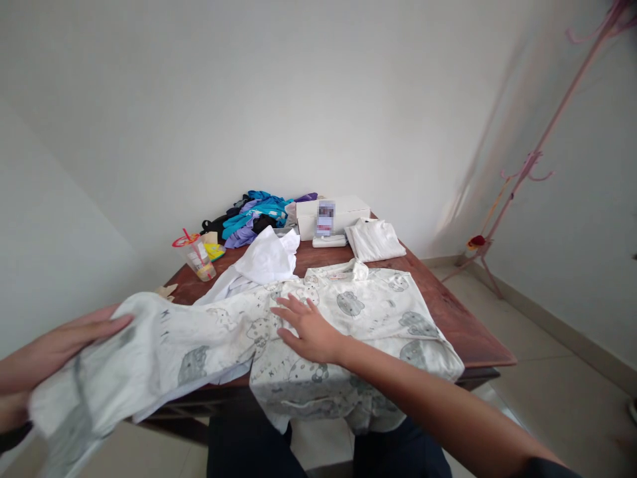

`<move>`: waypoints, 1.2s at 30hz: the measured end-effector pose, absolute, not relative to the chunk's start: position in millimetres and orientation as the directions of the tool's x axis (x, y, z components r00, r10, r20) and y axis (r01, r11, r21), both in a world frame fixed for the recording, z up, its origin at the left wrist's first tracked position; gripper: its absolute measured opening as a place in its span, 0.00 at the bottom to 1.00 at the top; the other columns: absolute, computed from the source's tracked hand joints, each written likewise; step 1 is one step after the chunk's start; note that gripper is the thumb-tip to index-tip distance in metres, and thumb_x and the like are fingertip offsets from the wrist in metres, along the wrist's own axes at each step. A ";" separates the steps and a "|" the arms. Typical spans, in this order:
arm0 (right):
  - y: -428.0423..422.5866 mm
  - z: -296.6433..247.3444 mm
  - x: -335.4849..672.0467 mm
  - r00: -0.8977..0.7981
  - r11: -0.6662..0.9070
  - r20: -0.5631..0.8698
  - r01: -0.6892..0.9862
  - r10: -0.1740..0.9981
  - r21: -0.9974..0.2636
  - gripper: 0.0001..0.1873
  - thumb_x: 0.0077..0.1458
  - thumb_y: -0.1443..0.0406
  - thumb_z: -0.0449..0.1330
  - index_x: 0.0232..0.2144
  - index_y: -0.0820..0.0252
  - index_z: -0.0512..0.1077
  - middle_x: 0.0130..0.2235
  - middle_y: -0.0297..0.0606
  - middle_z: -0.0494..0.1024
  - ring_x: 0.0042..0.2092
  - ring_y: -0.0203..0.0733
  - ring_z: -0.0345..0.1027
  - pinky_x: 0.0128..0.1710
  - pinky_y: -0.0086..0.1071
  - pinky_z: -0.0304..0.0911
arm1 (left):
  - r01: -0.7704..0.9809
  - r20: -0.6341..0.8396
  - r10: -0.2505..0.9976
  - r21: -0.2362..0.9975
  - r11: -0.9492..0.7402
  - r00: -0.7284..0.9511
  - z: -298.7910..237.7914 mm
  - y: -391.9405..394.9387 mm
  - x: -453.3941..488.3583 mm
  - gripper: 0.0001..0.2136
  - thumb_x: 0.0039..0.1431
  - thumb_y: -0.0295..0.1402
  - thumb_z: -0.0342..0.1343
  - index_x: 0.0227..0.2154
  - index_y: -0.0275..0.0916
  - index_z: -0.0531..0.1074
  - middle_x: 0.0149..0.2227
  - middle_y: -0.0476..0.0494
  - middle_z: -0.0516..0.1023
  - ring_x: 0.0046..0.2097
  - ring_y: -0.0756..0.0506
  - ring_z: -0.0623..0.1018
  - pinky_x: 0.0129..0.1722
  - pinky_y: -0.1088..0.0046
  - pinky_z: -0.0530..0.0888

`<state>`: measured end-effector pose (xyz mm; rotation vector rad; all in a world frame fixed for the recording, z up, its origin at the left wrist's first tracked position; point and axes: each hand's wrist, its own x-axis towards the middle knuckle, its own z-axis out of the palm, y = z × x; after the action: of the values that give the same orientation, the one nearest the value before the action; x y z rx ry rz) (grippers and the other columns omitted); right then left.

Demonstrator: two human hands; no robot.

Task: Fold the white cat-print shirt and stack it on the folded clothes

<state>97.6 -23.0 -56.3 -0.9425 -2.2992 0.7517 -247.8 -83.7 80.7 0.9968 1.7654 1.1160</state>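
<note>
A white shirt [378, 299] printed with grey cartoon figures lies spread at the front of the wooden table, its lower part hanging over the near edge. My left hand [84, 335] grips one long sleeve off to the left, stretching it out past the table; the thumb is on top and the other fingers are partly hidden. My right hand [306, 328] rests palm down with fingers spread on the shirt, close to where that sleeve joins the body. The collar points toward the wall.
On the brown table [472, 338] behind the shirt are a white garment [263, 255], a folded white cloth [375, 239], a phone [326, 218] before a white box [355, 209], a plastic cup [196, 255] with straw, and a heap of clothes [259, 216]. A pink coat stand [527, 166] stands right.
</note>
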 end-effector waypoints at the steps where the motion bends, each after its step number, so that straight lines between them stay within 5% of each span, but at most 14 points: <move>1: -32.5 -45.8 93.1 -0.585 0.577 0.316 0.334 0.747 -0.745 0.26 0.68 0.56 0.51 0.66 0.52 0.62 0.68 0.44 0.62 0.70 0.53 0.51 0.67 0.57 0.46 | 0.144 -0.304 0.914 0.925 0.350 -0.270 84.5 -76.8 -236.9 0.20 0.61 0.38 0.59 0.54 0.37 0.73 0.37 0.52 0.85 0.37 0.43 0.82 0.37 0.63 0.79; 3: -50.5 -24.5 86.3 -0.553 0.458 0.331 0.105 0.765 -0.883 0.27 0.68 0.53 0.52 0.65 0.52 0.63 0.63 0.45 0.69 0.62 0.49 0.65 0.59 0.47 0.63 | 0.082 -0.394 0.916 0.913 0.399 -0.074 88.7 -64.3 -210.3 0.24 0.62 0.33 0.59 0.61 0.39 0.67 0.41 0.50 0.84 0.37 0.44 0.82 0.40 0.61 0.79; 5: -63.7 -6.1 83.9 -0.563 0.318 0.295 -0.058 0.772 -0.946 0.32 0.64 0.50 0.57 0.66 0.52 0.60 0.62 0.44 0.70 0.58 0.49 0.69 0.55 0.43 0.67 | 0.048 -0.392 0.914 0.920 0.389 0.107 89.9 -54.7 -179.2 0.26 0.61 0.29 0.60 0.62 0.37 0.65 0.44 0.45 0.84 0.38 0.45 0.82 0.40 0.67 0.79; 8: -69.9 8.5 90.1 -0.562 0.182 0.258 -0.189 0.786 -0.965 0.36 0.60 0.48 0.62 0.65 0.51 0.60 0.62 0.41 0.69 0.62 0.50 0.64 0.61 0.45 0.61 | -0.011 -0.396 0.849 0.904 0.427 0.351 90.6 -48.0 -134.6 0.25 0.66 0.34 0.57 0.64 0.37 0.63 0.51 0.38 0.80 0.41 0.44 0.82 0.36 0.74 0.79; 12: -62.5 -1.0 112.7 -0.497 0.005 0.128 -0.241 0.858 -0.971 0.44 0.58 0.49 0.65 0.69 0.51 0.51 0.64 0.42 0.67 0.64 0.52 0.61 0.64 0.49 0.58 | -0.161 -0.305 0.717 0.849 0.503 0.626 86.3 -49.0 -95.7 0.35 0.69 0.44 0.51 0.71 0.37 0.45 0.56 0.30 0.75 0.49 0.38 0.82 0.51 0.58 0.76; 16: -59.9 -23.4 135.9 -0.469 0.003 0.078 -0.159 0.880 -0.987 0.61 0.48 0.55 0.73 0.72 0.50 0.41 0.67 0.45 0.61 0.67 0.52 0.56 0.65 0.49 0.54 | -0.250 -0.169 0.715 0.862 0.441 0.679 60.6 -49.2 -67.3 0.39 0.70 0.42 0.51 0.72 0.47 0.31 0.63 0.30 0.68 0.57 0.38 0.77 0.61 0.53 0.67; 18: -60.6 -32.4 143.3 -0.453 -0.001 0.056 -0.124 0.890 -0.992 0.56 0.47 0.57 0.73 0.70 0.49 0.46 0.62 0.44 0.67 0.63 0.52 0.62 0.61 0.49 0.61 | -0.259 -0.126 0.742 0.888 0.381 0.659 39.7 -48.5 -51.2 0.38 0.70 0.41 0.49 0.72 0.50 0.30 0.66 0.31 0.63 0.61 0.38 0.73 0.63 0.52 0.64; 24: -54.9 -51.3 167.7 -0.366 -0.314 -0.233 -0.180 0.901 -0.932 0.19 0.54 0.57 0.64 0.48 0.56 0.71 0.48 0.40 0.76 0.47 0.47 0.71 0.40 0.42 0.75 | -0.017 -0.097 0.738 0.989 0.145 0.668 -17.6 -51.3 -15.8 0.33 0.72 0.48 0.40 0.73 0.49 0.32 0.71 0.39 0.57 0.67 0.40 0.65 0.68 0.53 0.59; 28: -49.5 -62.2 188.5 -0.452 -0.454 -0.298 -0.288 0.841 -0.843 0.19 0.59 0.51 0.60 0.41 0.60 0.75 0.40 0.41 0.79 0.38 0.44 0.73 0.39 0.43 0.74 | 0.097 -0.086 0.670 0.995 0.022 0.737 -33.3 -60.8 -14.2 0.34 0.72 0.50 0.40 0.73 0.46 0.35 0.72 0.40 0.53 0.71 0.40 0.56 0.69 0.52 0.56; 32: -45.0 -71.8 194.7 -0.335 -0.414 -0.304 -0.333 0.892 -0.847 0.12 0.55 0.58 0.65 0.33 0.63 0.75 0.30 0.38 0.79 0.29 0.39 0.72 0.29 0.30 0.69 | 0.166 0.074 0.784 0.961 -0.221 0.616 -40.8 -89.7 -10.5 0.28 0.72 0.45 0.46 0.71 0.46 0.51 0.71 0.41 0.56 0.71 0.39 0.57 0.69 0.53 0.57; 36: -37.7 -58.0 199.6 -0.278 -0.356 -0.262 -0.374 0.924 -0.856 0.09 0.55 0.62 0.65 0.34 0.64 0.76 0.31 0.40 0.81 0.31 0.41 0.75 0.33 0.31 0.72 | 0.326 0.348 0.714 0.711 -0.623 0.607 -51.6 -121.4 2.5 0.18 0.71 0.36 0.47 0.61 0.46 0.68 0.68 0.43 0.63 0.70 0.38 0.59 0.69 0.54 0.59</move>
<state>199.6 -37.7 -58.0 -0.9835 -0.8543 1.7821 2.5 -121.4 -51.6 2.2316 0.8167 0.8422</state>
